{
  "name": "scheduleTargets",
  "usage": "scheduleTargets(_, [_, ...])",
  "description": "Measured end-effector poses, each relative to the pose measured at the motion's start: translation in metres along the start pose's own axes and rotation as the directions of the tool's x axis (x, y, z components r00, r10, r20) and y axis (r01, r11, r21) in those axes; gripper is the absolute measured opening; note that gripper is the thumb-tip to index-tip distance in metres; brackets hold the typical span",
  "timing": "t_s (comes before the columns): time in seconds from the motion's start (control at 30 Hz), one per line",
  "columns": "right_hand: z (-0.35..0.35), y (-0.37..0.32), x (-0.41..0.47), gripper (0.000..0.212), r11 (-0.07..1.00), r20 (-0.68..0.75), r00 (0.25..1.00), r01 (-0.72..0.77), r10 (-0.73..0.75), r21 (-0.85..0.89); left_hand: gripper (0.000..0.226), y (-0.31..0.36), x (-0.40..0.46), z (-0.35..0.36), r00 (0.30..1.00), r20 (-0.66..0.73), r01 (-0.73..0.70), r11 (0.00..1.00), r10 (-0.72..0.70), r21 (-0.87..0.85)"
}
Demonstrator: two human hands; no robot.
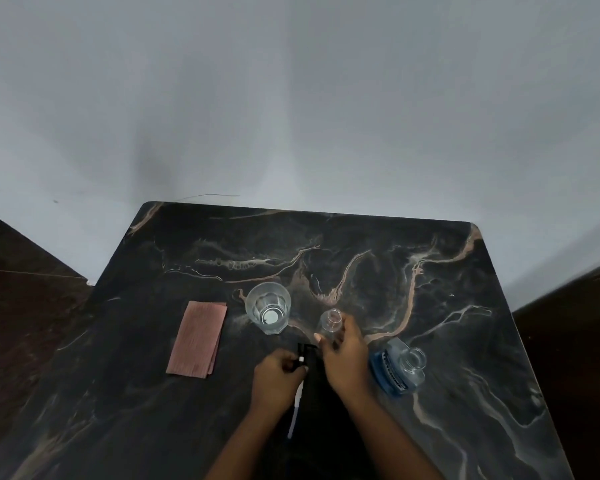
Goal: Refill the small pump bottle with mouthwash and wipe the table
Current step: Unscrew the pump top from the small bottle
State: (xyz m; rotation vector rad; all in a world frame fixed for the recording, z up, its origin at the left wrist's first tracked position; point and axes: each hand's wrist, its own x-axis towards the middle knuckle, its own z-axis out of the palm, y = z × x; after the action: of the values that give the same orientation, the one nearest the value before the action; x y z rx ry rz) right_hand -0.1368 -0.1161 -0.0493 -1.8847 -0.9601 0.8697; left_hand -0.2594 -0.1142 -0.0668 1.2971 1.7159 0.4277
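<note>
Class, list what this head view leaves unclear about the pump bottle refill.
- Small bottle: lower body hidden by the right hand; fill level unreadable.
- Pump head: mostly covered by the left hand, black against dark table.
- Mouthwash bottle: label too blurred to read.
- Glass: contents unclear.

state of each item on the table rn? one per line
small pump bottle: uncapped, upright, held by right hand
pump head: off the bottle, dip tube trailing, held by left hand
mouthwash bottle: cap off, upright, apart from the hands
glass: upright, contents cannot be told
pink cloth: folded, flat, untouched
</note>
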Motion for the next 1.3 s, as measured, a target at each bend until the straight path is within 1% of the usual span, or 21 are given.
scheduleTargets(0.13, [-0.003,0.005,0.002,0.039,1.0,-0.025,1.0,-0.003,0.003,-0.009,0.013,-0.001,0.001,0.005,1.0,0.001,0.02,0.999,-0.02,-0.033])
scheduleTargets(0.33, [-0.006,0.012,0.001,0.041,1.0,-0.034,0.999,0.008,-0.009,-0.018,0.012,-0.003,0.002,0.01,0.998,-0.057,-0.005,1.0,0.006,0.017])
scheduleTargets(0.43, [-0.007,0.013,0.0,0.04,0.999,-0.059,0.998,0.035,-0.036,-0.03,0.018,0.0,-0.001,0.011,0.998,-0.055,-0.034,0.996,0.039,0.084])
scheduleTargets(0.53, [-0.008,0.014,0.0,0.043,0.997,-0.051,0.997,0.06,-0.062,-0.041,0.023,0.002,-0.007,0.012,0.991,-0.088,-0.084,0.986,0.097,0.145])
scheduleTargets(0.57, [-0.008,0.014,0.0,0.048,0.998,-0.045,0.997,0.055,-0.056,-0.039,0.023,0.003,-0.009,0.012,0.986,-0.1,-0.114,0.979,0.133,0.17])
scheduleTargets(0.63, [-0.009,0.013,-0.001,0.067,0.999,-0.035,0.999,0.018,-0.019,-0.035,0.023,0.006,-0.013,0.011,0.969,-0.103,-0.195,0.951,0.224,0.241])
scheduleTargets(0.7, [-0.01,0.013,-0.004,0.083,0.999,-0.025,1.0,-0.014,0.012,-0.052,0.028,0.008,-0.014,0.01,0.947,-0.085,-0.267,0.907,0.309,0.325])
scheduleTargets(0.73, [-0.01,0.012,-0.006,0.087,0.998,-0.021,1.0,-0.019,0.017,-0.065,0.032,0.009,-0.014,0.01,0.94,-0.069,-0.293,0.894,0.334,0.34])
scheduleTargets(0.8, [-0.012,0.007,-0.014,0.091,0.994,-0.022,1.0,-0.004,0.002,-0.106,0.042,0.011,-0.011,0.008,0.931,-0.027,-0.337,0.887,0.363,0.314])
scheduleTargets(0.87, [-0.014,0.001,-0.024,0.091,0.99,-0.032,0.999,0.017,-0.021,-0.137,0.052,0.013,-0.009,0.008,0.922,0.007,-0.373,0.886,0.386,0.276])
scheduleTargets(0.93, [-0.017,-0.002,-0.041,0.087,0.992,-0.03,0.998,0.046,-0.049,-0.115,0.059,0.013,-0.008,0.009,0.92,0.012,-0.383,0.889,0.393,0.253])
scheduleTargets(1.0, [-0.026,0.0,-0.066,0.076,0.987,-0.015,0.991,0.131,-0.133,-0.097,0.06,0.013,-0.008,0.011,0.919,0.007,-0.386,0.895,0.394,0.225])
scheduleTargets(1.03, [-0.033,0.006,-0.08,0.066,0.974,-0.01,0.98,0.196,-0.198,-0.116,0.061,0.012,-0.009,0.012,0.917,0.01,-0.392,0.895,0.399,0.214])
scheduleTargets(1.07, [-0.039,0.013,-0.091,0.054,0.96,-0.023,0.97,0.238,-0.244,-0.149,0.062,0.012,-0.009,0.013,0.911,0.011,-0.406,0.89,0.413,0.209])
scheduleTargets(1.1, [-0.049,0.025,-0.1,0.041,0.95,-0.065,0.961,0.254,-0.269,-0.182,0.065,0.012,-0.009,0.014,0.902,0.007,-0.425,0.882,0.433,0.203])
scheduleTargets(1.13, [-0.061,0.036,-0.103,0.028,0.951,-0.132,0.955,0.239,-0.267,-0.197,0.067,0.013,-0.008,0.014,0.891,0.001,-0.446,0.875,0.454,0.188])
scheduleTargets(1.17, [-0.073,0.044,-0.104,0.033,0.972,-0.213,0.954,0.181,-0.211,-0.148,0.068,0.014,-0.008,0.015,0.882,-0.001,-0.465,0.869,0.472,0.166])
scheduleTargets(1.2, [-0.083,0.054,-0.103,0.048,0.988,-0.28,0.951,0.104,-0.133,-0.117,0.07,0.016,-0.007,0.015,0.874,0.001,-0.481,0.865,0.486,0.139])
scheduleTargets(1.23, [-0.092,0.065,-0.101,0.055,0.992,-0.327,0.942,0.038,-0.076,-0.12,0.071,0.018,-0.006,0.015,0.869,0.008,-0.493,0.863,0.495,0.111])
scheduleTargets(1.27, [-0.1,0.075,-0.1,0.064,0.985,-0.391,0.918,-0.002,-0.067,-0.173,0.073,0.02,-0.005,0.015,0.864,0.014,-0.503,0.86,0.504,0.089])
scheduleTargets(1.3, [-0.106,0.083,-0.098,0.079,0.977,-0.441,0.896,-0.046,-0.051,-0.207,0.075,0.022,-0.003,0.016,0.857,0.012,-0.514,0.855,0.514,0.076])
